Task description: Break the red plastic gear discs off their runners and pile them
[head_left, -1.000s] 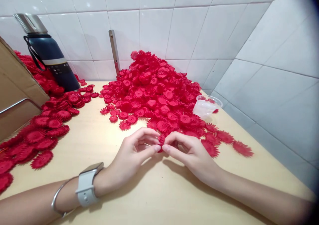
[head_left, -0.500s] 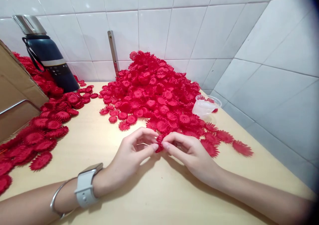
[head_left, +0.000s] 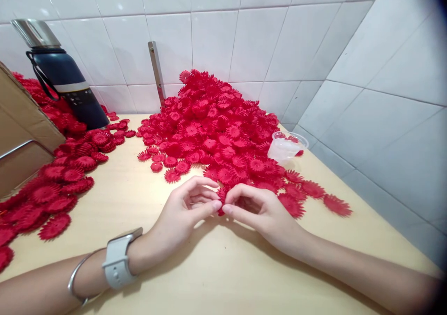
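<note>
Between my hands, just in front of the big heap, is a small red artificial flower piece (head_left: 221, 197) with a fringed edge. My left hand (head_left: 192, 203), with a watch and a bangle on its wrist, pinches the piece's left side between thumb and fingers. On the other side, the thumb and index finger of my right hand (head_left: 260, 212) grip its right edge. Fingertips cover much of the piece. Right behind them rises a heap of red flower pieces (head_left: 213, 129), layered discs with cut petal edges.
More red flower pieces (head_left: 56, 189) spread along the table's left side, beside a cardboard box (head_left: 28, 129). A dark blue thermos (head_left: 66, 77) stands tilted in view behind them. A clear plastic cup (head_left: 282, 148) sits right of the heap. Tiled walls (head_left: 216, 36) border the table.
Both hands keep hold of the red flower piece, and the fingers have shifted slightly on it. The whole view has moved a little; the heap looks the same.
</note>
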Available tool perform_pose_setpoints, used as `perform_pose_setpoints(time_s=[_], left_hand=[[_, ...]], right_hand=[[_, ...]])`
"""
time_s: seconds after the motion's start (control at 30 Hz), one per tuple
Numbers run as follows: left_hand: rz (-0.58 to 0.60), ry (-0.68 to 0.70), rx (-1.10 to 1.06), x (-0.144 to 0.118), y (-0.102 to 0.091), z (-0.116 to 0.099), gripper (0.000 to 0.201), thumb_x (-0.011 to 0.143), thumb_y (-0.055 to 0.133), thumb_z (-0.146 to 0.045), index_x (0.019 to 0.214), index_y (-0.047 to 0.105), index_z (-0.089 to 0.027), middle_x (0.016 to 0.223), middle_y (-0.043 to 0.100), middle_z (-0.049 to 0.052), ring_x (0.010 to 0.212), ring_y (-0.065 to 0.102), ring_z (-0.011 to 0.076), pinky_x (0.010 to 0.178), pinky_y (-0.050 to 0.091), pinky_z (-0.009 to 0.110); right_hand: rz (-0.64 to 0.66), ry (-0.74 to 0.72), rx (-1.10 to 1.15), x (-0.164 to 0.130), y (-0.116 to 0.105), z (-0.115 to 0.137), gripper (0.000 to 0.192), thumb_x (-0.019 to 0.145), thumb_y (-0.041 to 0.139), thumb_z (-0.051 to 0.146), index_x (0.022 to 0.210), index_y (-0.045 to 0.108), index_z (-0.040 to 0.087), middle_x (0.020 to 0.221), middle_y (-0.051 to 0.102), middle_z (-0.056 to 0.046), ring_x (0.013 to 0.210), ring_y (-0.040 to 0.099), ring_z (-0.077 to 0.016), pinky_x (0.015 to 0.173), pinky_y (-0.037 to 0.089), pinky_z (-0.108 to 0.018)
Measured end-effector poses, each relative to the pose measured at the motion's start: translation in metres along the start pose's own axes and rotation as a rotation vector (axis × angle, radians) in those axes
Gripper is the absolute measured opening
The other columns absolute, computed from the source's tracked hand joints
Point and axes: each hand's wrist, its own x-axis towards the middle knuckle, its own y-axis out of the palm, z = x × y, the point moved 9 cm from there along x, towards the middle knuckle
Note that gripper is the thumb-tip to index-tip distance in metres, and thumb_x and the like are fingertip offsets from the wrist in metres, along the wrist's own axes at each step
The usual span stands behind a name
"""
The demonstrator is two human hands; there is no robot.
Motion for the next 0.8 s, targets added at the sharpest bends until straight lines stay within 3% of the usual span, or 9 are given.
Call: perform_pose_setpoints(time_s=[0.2,0.8], left_hand=[[-0.034,-0.079,-0.043,0.0021,-0.0012,0.0028,0.023,0.068,0.063,-0.014,0.087,0.052,-0.018,0.075,0.06,0.0,0.071,0.059,0.0138,0.066,0.048,0.027],[-0.047,-0.083,-0.044,0.0016,-0.0031,0.0017,0.022,0.068,0.064,-0.017,0.087,0.053,-0.019,0.076,0.06,0.0,0.074,0.058,0.0145,0.066,0.047,0.027]], right_hand=[[-0.029,-0.004,-0.003,0.0018,-0.0048,0.0001,0.014,0.079,0.054,0.027,0.07,0.057,0.016,0.068,0.057,0.0,0.065,0.051,-0.0122,0.059,0.039,-0.023],[-0.017,0.072,0.082,0.002,-0.0018,-0.0049,0.014,0.073,0.06,0.028,0.07,0.055,0.016,0.066,0.057,-0.001,0.063,0.053,-0.0134,0.056,0.041,-0.025]])
